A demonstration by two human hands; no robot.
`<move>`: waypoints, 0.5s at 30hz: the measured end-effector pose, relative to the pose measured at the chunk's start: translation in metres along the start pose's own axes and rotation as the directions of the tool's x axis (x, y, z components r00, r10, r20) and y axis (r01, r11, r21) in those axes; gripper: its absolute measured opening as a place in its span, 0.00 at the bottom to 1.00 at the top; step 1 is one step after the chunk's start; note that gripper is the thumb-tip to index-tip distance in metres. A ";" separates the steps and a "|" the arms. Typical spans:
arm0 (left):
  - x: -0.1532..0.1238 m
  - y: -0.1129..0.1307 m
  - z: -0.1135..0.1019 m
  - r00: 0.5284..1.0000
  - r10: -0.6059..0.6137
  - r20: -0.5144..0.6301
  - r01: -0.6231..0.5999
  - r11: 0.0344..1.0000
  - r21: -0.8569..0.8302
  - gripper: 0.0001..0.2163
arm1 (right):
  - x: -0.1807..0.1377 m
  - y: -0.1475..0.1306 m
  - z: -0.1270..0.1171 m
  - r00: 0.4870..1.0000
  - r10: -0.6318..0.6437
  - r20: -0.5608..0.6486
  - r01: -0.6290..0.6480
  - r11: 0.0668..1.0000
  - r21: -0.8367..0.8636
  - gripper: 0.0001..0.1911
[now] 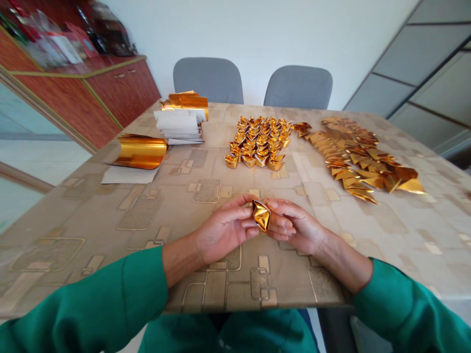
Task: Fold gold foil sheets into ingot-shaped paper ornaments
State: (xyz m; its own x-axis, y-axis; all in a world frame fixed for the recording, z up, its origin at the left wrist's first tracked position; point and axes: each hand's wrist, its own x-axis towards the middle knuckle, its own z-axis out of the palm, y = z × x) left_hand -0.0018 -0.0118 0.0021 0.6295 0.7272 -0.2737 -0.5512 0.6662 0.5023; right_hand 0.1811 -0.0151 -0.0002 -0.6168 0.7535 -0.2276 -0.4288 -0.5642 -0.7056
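The folded gold foil piece (261, 214) sits exactly between the two hands, pinched from both sides just above the counter (110, 220) and close in front of the person's body. The left hand (224, 228) closes on its left edge with thumb and forefinger. The right hand (298, 228) meets it from the right, fingers curled together behind and under it. Neither hand is nearer, as both touch it. The piece's long axis seems to run from its upper end, beside the left fingertips, down toward the right fingers, so it stands nearly on end rather than lying flat.

The piece is small, shiny and creased, with sharp facets that catch the light. Its far side is hidden by the fingers.

Straight ahead of the hands, well apart from them, are rows of folded gold ingots (259, 142). Ahead and to the right lies a spread of flat folded gold pieces (360, 162). Ahead and to the left a curled gold sheet (142, 152) lies on white paper, with a stack of sheets (182, 122) beyond it. Two grey chairs (208, 81) stand at the counter's far edge. Green sleeves (110, 304) cover both forearms.
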 end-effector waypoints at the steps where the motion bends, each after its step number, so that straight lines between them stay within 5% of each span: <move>1: 0.000 -0.001 0.000 1.000 0.021 -0.013 -0.021 1.000 0.006 0.11 | 0.001 0.001 -0.001 1.000 -0.006 -0.010 0.006 1.000 0.003 0.16; 15: 0.001 -0.005 0.004 0.959 0.206 -0.194 -0.137 0.937 0.322 0.14 | 0.005 0.008 -0.003 1.000 -0.004 0.011 0.004 0.998 -0.059 0.18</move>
State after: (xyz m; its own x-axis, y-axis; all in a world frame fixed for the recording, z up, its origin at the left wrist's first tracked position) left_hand 0.0035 -0.0150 0.0023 0.3841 0.8669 -0.3177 -0.4261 0.4717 0.7720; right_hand 0.1765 -0.0153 -0.0089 -0.6221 0.7521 -0.2179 -0.3915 -0.5397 -0.7452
